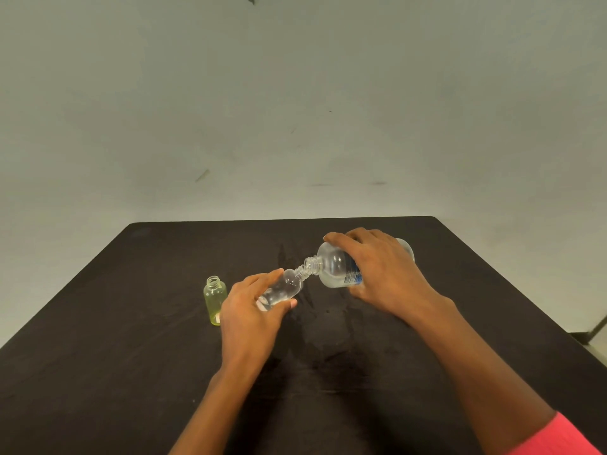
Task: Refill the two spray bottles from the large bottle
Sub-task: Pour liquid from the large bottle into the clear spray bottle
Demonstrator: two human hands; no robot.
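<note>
Fingers (pixel 340 239) of right hand (pixel 384 270) wrap tilted large bottle (pixel 335 269).

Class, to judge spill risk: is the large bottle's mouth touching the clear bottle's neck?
Touching. The head view shows the large bottle tilted, its mouth meeting the neck of the clear bottle with no gap.

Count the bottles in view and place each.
3: the large bottle tipped in the right hand; a small clear bottle tilted in the left hand; a yellow-green bottle upright on the table, left.
</note>
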